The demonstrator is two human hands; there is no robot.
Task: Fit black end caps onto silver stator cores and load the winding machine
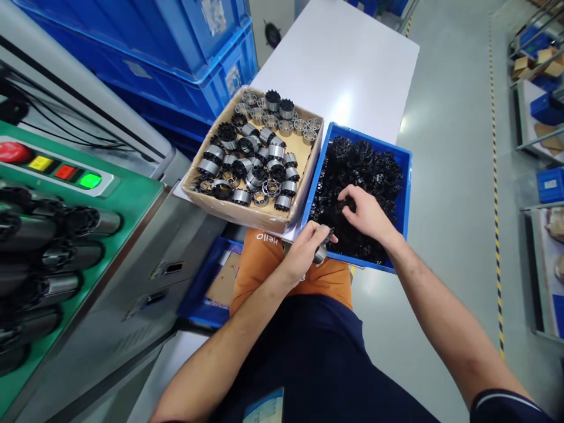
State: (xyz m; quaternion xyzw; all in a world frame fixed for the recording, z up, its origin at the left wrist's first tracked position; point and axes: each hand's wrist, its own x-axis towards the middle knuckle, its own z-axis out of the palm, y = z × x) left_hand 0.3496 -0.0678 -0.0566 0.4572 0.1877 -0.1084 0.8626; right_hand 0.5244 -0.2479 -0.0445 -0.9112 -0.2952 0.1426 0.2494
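Observation:
My left hand (305, 249) is closed around a metal ring (320, 254) with a black part at its top, just off the near left corner of the blue bin. Black plastic parts (365, 161) fill the blue bin (410, 194). Over them my right hand (359, 211) has its fingers curled with the tips among the parts; what they pinch, if anything, is too dark to make out. Left of the bin, a cardboard box (238, 216) holds several metal rings (285, 127), many fitted with black parts.
The white table (352, 53) extends beyond both containers. Blue crates (176, 88) are stacked at the back left. A green machine panel (118, 205) with buttons and metal cylinders stands at the left. Shelves (535, 117) line the right.

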